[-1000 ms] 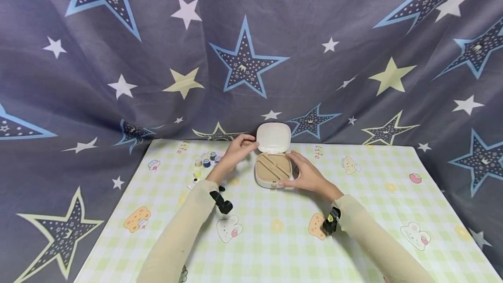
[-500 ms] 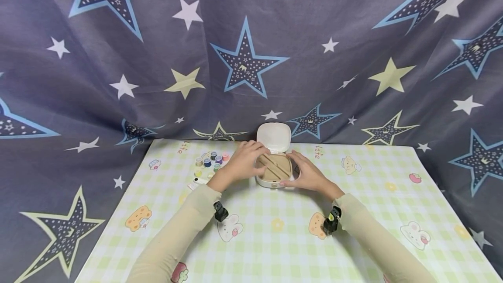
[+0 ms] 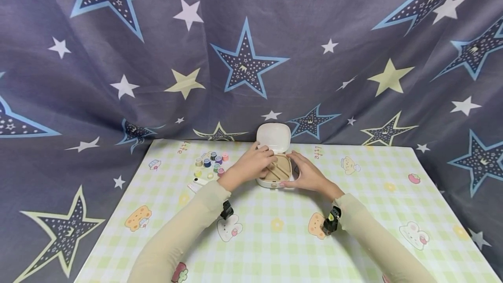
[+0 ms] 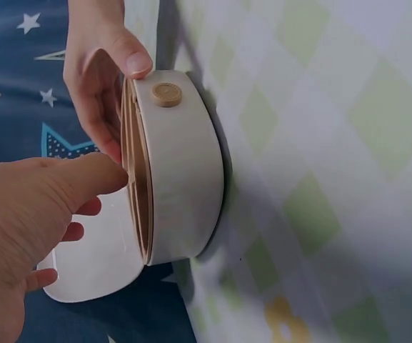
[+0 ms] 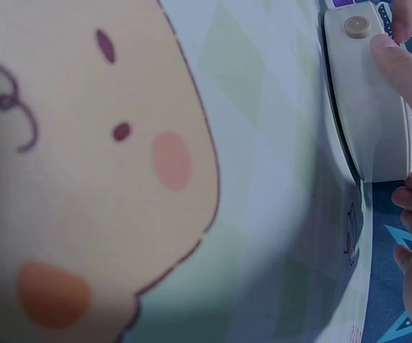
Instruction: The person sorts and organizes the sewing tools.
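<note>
A small white box [image 3: 271,184] with rounded corners stands near the back of the table, its white lid [image 3: 273,137] raised behind it. Inside sits a tan insert tray [image 3: 282,166] with diagonal grooves. My right hand [image 3: 308,173] holds the box by its right side, thumb at the front and fingers towards the back. Over the left part of the box, my left hand [image 3: 251,165] pinches at the tray; in the left wrist view its thumb [image 4: 102,175] meets the tray's edge. The left fingertips are partly hidden. A round tan button [image 4: 166,94] marks the box front.
Several small thread spools [image 3: 207,163] in different colours stand left of the box, beside my left forearm. A slim white item with a black end [image 3: 200,181] lies in front of them. A star-patterned curtain [image 3: 251,77] hangs right behind the checked tablecloth [image 3: 275,248].
My left hand has moved right from beside the lid to over the tray, and its fingers have curled. The spools have come into fuller view. My right hand keeps its hold.
</note>
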Available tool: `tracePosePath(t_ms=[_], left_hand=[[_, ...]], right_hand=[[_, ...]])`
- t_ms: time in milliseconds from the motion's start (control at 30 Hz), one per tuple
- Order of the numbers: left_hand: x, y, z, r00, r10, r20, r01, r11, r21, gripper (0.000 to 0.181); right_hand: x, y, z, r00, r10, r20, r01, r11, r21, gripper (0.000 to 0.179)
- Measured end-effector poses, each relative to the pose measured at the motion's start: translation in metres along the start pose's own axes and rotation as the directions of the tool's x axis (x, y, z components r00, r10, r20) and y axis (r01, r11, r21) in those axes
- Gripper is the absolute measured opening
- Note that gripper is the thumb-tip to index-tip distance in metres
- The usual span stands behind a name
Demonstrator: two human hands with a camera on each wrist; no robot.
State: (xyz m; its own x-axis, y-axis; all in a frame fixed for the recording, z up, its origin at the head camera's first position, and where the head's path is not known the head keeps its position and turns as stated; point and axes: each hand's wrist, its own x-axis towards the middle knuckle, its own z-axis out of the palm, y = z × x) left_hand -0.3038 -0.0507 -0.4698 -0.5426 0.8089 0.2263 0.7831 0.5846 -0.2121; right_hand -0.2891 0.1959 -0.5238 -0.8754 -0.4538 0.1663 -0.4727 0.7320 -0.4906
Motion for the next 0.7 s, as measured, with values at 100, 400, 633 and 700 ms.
tracePosePath(t_ms=[100,400,633,700], left_hand=[[0.004,0.001,0.001,1.000,0.013,0.020,-0.014,1.000,0.005,0.033],[0.017,0.004,0.009,0.995,0.023,0.098,-0.027,0.999,0.042,0.034],[0.022,0.008,0.010,0.985,0.013,0.170,-0.020,0.999,0.040,0.039],[0.023,0.009,0.009,0.981,0.011,0.191,-0.018,0.999,0.034,0.042]], right_hand=[[0.000,0.001,-0.001,1.000,0.014,0.011,-0.014,1.000,0.003,0.108],[0.002,0.005,0.001,1.000,0.015,0.021,-0.015,1.000,0.010,0.110],[0.002,0.006,0.002,1.000,0.011,0.028,-0.012,1.000,0.026,0.110],[0.002,0.005,0.002,1.000,0.011,0.029,-0.012,1.000,0.024,0.110]])
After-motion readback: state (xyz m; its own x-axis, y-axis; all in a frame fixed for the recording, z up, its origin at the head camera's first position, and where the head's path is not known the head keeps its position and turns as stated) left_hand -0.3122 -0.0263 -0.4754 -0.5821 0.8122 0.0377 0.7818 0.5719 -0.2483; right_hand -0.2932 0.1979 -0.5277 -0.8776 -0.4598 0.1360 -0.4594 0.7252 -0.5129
